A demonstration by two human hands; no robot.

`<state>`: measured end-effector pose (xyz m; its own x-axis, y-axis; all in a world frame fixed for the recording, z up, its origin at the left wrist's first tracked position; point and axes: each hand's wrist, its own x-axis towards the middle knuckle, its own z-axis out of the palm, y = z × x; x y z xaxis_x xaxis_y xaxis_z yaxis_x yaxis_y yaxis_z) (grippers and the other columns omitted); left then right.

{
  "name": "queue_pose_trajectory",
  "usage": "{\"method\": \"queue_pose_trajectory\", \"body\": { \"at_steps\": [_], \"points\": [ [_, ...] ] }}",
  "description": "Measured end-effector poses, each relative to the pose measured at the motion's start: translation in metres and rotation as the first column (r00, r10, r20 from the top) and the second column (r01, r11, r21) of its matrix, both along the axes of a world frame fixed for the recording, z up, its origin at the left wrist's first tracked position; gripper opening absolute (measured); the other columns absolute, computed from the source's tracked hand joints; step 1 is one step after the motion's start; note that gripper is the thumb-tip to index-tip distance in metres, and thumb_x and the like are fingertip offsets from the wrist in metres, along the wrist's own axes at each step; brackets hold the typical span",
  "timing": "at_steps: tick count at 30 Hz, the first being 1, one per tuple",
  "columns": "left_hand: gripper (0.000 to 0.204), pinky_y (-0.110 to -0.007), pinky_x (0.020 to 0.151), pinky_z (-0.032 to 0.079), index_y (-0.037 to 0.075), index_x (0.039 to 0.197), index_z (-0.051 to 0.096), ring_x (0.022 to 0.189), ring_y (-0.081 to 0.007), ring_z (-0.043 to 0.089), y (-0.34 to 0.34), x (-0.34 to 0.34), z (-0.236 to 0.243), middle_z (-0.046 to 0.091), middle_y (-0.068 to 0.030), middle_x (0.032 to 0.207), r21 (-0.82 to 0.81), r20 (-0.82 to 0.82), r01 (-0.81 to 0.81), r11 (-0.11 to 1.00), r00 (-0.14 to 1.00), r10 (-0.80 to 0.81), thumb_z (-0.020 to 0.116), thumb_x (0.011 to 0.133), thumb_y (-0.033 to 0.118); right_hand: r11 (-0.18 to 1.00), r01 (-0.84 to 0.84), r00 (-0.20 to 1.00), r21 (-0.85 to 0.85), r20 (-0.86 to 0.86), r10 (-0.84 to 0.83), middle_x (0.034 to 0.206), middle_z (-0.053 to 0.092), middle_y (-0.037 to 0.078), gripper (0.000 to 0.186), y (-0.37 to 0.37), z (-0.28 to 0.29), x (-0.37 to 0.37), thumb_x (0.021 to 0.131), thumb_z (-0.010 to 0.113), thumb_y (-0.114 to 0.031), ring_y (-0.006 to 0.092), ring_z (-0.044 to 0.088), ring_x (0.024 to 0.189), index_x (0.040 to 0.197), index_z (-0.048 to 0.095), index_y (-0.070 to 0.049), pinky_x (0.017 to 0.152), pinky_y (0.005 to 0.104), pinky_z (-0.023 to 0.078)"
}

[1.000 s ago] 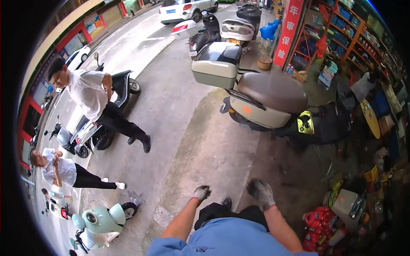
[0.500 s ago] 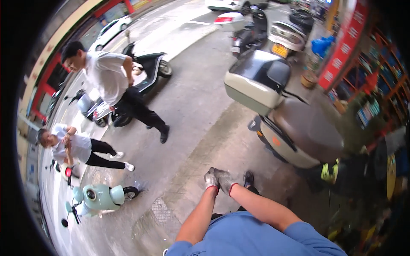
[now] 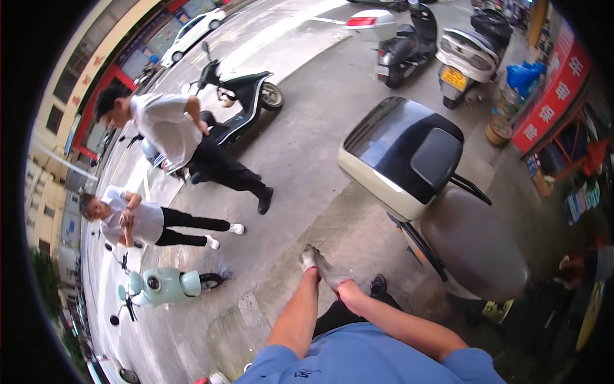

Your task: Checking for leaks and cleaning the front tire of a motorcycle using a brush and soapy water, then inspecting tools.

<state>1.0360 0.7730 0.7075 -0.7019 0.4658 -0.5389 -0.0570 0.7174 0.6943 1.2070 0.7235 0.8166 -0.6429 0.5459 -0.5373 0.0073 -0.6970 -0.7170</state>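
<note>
Both my hands wear greyish-white work gloves with red cuffs and meet low in front of me. My left hand [image 3: 309, 258] looks closed around the fingertip end of the glove [image 3: 327, 271] on my right hand [image 3: 335, 279]. That right hand points forward and left, its fingers stretched out inside the glove; fine finger detail is too small to see. Nearest to my hands, on the right, stands a parked scooter with a brown seat [image 3: 473, 243] and a cream and black top box [image 3: 400, 160].
A mint-green scooter [image 3: 167, 285] stands at left. Two people in white shirts [image 3: 163, 127] [image 3: 137, 221] stand beyond it, near a dark scooter [image 3: 240, 112]. More scooters [image 3: 470, 61] are parked at the far right, beside a potted plant [image 3: 499, 131] and a red sign [image 3: 553, 93].
My view has shifted, so the parked scooter's seat and box look larger and lower. My hands stay together, the right glove appearing more stretched toward my left hand.
</note>
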Motion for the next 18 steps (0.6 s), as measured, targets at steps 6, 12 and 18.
{"method": "queue_pose_trajectory", "body": {
  "at_steps": [6, 12, 18],
  "points": [
    [0.034, -0.052, 0.079, 0.046, 0.004, 0.109, 0.064, 0.105, -0.0314, 0.055, 0.033, 0.025, 0.057, 0.06, -0.0139, 0.112, -0.504, -0.646, 0.733, 0.457, 0.031, -0.763, 0.052, 0.091, 0.031, 0.972, 0.223, 0.971, -0.067, -0.077, -0.228, 0.103, 0.071, 0.013, 0.034, 0.02, 0.024, 0.078, 0.102, 0.055, -0.023, 0.018, 0.069, 0.081, 0.126, 0.059, 0.001, 0.08, 0.0317, 0.056],
    [0.031, -0.048, 0.082, 0.048, 0.008, 0.115, 0.061, 0.109, -0.0298, 0.057, 0.043, 0.105, 0.001, 0.06, -0.0121, 0.116, -0.543, -0.773, 0.821, 0.176, -0.407, -0.486, 0.052, 0.091, 0.026, 0.908, 0.364, 0.803, 0.207, 0.424, -0.419, 0.095, 0.069, 0.016, 0.047, 0.053, 0.003, 0.066, 0.092, 0.07, -0.041, 0.0237, 0.069, 0.074, 0.11, 0.055, 0.001, 0.06, 0.034, 0.055],
    [0.02, -0.038, 0.075, 0.047, 0.007, 0.098, 0.056, 0.091, -0.0248, 0.058, 0.047, 0.152, -0.101, 0.061, -0.011, 0.098, -0.276, -0.543, 0.935, 0.222, 0.038, -0.839, 0.053, 0.097, 0.027, 0.737, 0.464, 0.505, 0.491, 0.537, -0.676, 0.097, 0.067, 0.022, 0.026, 0.025, -0.044, 0.08, 0.088, 0.069, -0.021, 0.0377, 0.067, 0.09, 0.1, 0.055, -0.002, 0.077, 0.0484, 0.05]
  ]
}}
